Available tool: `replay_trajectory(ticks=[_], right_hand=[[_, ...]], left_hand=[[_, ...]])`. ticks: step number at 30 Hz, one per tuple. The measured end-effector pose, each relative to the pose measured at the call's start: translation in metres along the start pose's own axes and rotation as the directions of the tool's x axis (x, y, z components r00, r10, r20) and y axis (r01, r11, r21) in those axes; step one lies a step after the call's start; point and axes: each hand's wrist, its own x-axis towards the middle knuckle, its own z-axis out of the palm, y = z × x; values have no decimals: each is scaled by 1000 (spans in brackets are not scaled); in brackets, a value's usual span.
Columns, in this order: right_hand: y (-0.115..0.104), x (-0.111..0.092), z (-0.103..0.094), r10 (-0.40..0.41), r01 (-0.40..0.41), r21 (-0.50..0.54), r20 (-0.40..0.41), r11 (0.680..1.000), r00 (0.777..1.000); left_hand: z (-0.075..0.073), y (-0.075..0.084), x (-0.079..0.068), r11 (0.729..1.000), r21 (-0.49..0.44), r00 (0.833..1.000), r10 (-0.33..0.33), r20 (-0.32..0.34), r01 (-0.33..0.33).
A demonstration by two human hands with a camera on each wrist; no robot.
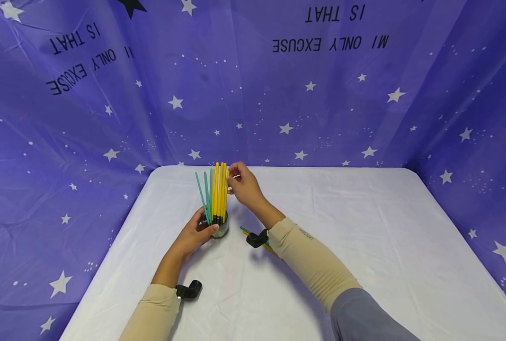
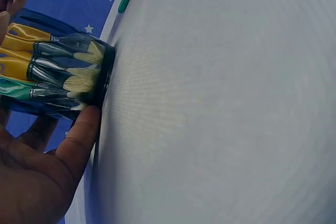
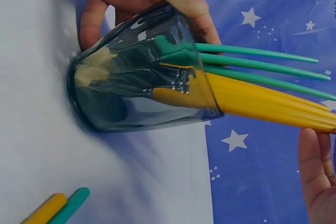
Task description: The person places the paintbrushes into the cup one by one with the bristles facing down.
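A clear glass (image 3: pixel 173 109) stands on the table, holding several paintbrushes with their bristles down. Yellow handles (image 1: pixel 219 189) and thinner green handles (image 1: pixel 201 189) rise above its rim; pale bristles (image 2: pixel 84 83) show through the wall. My left hand (image 1: pixel 196 234) grips the glass from the left, with one finger low by its base in the left wrist view. Up at the handle ends, my right hand (image 1: pixel 244 185) pinches a yellow-handled paintbrush (image 3: pixel 310 119) between thumb and finger.
More brushes, with a yellow handle (image 3: pixel 46 209) and a green handle (image 3: pixel 71 205), lie on the white table (image 1: pixel 363 227) right of the glass, partly hidden under my right wrist. A purple star-printed curtain (image 1: pixel 270 109) encloses the table at the back and sides.
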Motion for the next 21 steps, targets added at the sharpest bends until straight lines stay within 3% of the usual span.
replay_trajectory(ticks=[13,21], right_hand=[[5,-3,-10,-2,1,4,85,1000,996],[13,-9,-17,31,-17,-94,144,995,989]], left_hand=[[0,1,-1,1000,-3,1000,5,6,-5],[1,3,-1,1000,-11,1000,-5,16,5]])
